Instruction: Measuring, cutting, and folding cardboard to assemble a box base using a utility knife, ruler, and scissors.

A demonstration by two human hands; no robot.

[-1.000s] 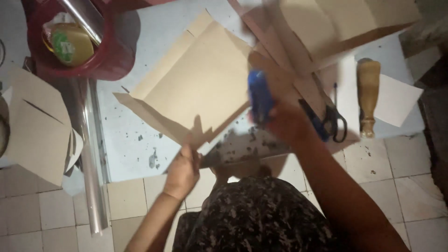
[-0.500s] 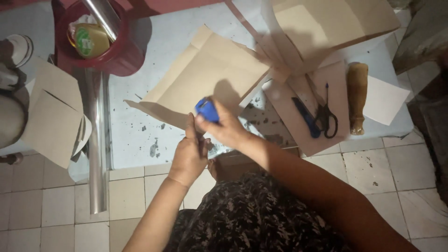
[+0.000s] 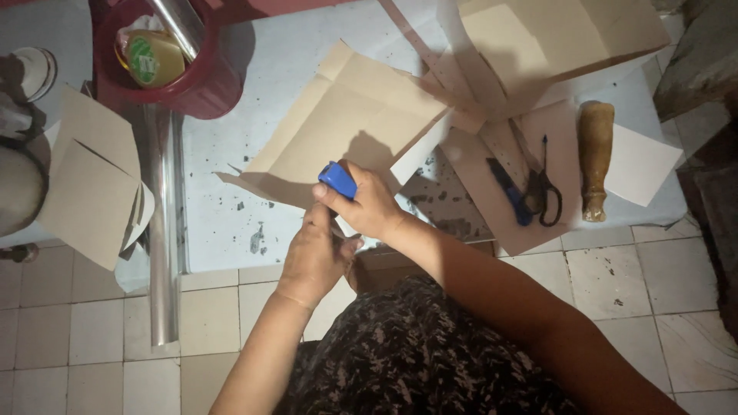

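Pale tiled floor [image 3: 92, 338] under us, and a white speckled sheet [image 3: 223, 207] spread over it carries the work. Our right hand [image 3: 369, 201] closes around a small blue stapler [image 3: 337, 180] at the sheet's near edge, biting the corner of the tan cardboard flap [image 3: 346, 123]. Our left hand [image 3: 315, 257] pinches the fold beneath, fingers close to the jaws; we risk a nipped fingertip or a crooked staple if the flap slides. 1 pair of scissors [image 3: 542, 196] lies well apart.
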